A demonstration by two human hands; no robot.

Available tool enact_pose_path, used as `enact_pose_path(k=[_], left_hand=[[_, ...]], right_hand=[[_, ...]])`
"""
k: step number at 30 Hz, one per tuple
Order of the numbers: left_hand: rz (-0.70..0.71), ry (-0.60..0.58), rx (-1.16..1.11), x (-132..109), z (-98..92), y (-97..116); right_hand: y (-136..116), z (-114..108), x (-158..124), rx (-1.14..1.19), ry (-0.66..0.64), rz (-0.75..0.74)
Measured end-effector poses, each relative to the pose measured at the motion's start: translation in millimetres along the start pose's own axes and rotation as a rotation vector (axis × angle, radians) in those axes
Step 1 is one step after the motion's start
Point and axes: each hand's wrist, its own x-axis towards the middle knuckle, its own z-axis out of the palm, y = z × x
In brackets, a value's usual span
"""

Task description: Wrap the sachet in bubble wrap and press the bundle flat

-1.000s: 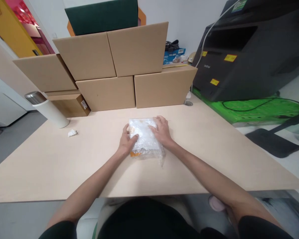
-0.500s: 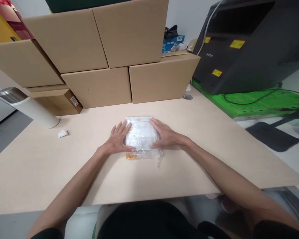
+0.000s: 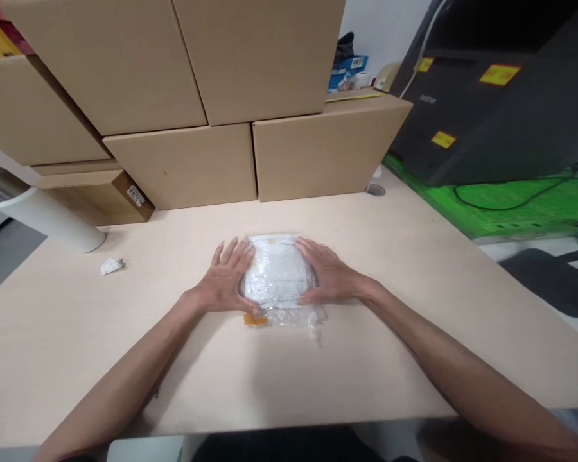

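Note:
A white, flat, squarish package in clear bubble wrap [image 3: 277, 269] lies on the table in front of me. A strip of orange tape shows at its near left corner, and loose wrap sticks out along the near edge. My left hand [image 3: 226, 279] grips the package's left side, fingers spread and the thumb at its near corner. On the opposite side, my right hand [image 3: 330, 273] holds the right edge between fingers and thumb. What is inside the wrap cannot be made out.
Stacked cardboard boxes [image 3: 183, 167] line the back of the table [image 3: 212, 378]. A white bottle with a metal cap [image 3: 52, 218] and a crumpled white scrap [image 3: 112, 265] are at the left. A dark Brother machine [image 3: 481, 122] stands on a green base [image 3: 520, 202] at the right.
My view has tipped down and come a little closer, so the boxes and table look larger. Both hands keep about the same grip on the package.

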Motion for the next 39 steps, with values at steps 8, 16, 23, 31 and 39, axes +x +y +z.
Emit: enact_pose_path(k=[8, 16, 23, 31, 39], left_hand=[[0.102, 0.034, -0.074, 7, 2.1, -12], [0.024, 0.006, -0.143, 8, 10.0, -13], [-0.061, -0.068, -0.156, 4, 0.1, -2], [-0.093, -0.099, -0.090, 5, -5.0, 3], [-0.072, 0.112, -0.172, -17, -10.7, 9]], right_hand=[[0, 1, 1, -0.021, -0.026, 0.014], [0, 2, 2, -0.038, 0.002, 0.026], [-3, 0, 3, -0.084, -0.018, 0.065], [-10, -1, 3, -0.057, 0.022, 0.056], [-19, -9, -17, 0.533, 0.266, 0.099]])
